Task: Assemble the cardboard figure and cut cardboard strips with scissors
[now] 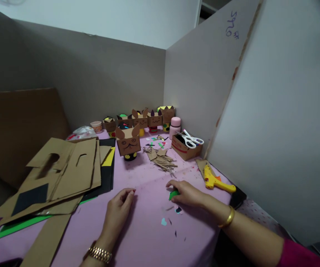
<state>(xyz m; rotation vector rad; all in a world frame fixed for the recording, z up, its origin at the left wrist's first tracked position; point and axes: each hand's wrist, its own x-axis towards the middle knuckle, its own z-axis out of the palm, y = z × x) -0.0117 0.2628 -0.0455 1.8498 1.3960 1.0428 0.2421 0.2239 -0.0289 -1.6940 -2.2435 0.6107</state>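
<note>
Cardboard sheets (65, 167) are lying stacked at left, out of the hands' way. The left hand (118, 209) is resting loosely curled, holding nothing. One cardboard animal figure (128, 144) is standing ahead, with five more (140, 119) lining the back wall. The right hand (186, 193) is pinching one green paper scrap (173, 194) against the tablecloth (149, 237). One glue gun (217, 181) is lying within reach.

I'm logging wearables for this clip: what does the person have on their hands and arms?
No gloves on either hand. The left hand has a gold-coloured link watch band at the wrist. The right hand has a plain gold-coloured bangle, and a magenta sleeve starts further up that arm. No rings can be made out.
</note>
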